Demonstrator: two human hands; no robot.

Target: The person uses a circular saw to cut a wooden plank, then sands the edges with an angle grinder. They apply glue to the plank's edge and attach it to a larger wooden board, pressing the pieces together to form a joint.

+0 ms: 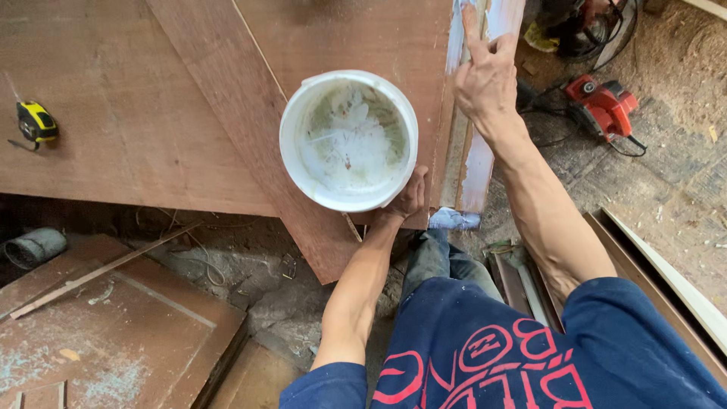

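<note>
A white bucket [348, 140] with white paste smeared inside sits on the brown plywood sheets [151, 98], its mouth facing up. The left hand [407, 195] grips it at the near rim, fingers curled around the wall, so the bucket lies straight ahead of that hand, away from the body.

To the right of the bucket, just past the edge of the plywood, a narrow wooden strip [473, 151] runs lengthwise away from the person, its face coated white. The right hand [485, 72] rests on the far part of this strip, open, the forefinger stretched out along the white coat and the other fingers loosely spread. The strip's long axis lines up with the right forearm, and the near end of the strip lies back toward the person's knee.

The right hand is the one on the strip; the left hand is nearer the bucket. Further right of the right hand lies a red power tool [603, 106] on the dusty floor; far left of the bucket, a yellow tape measure [35, 121].
</note>
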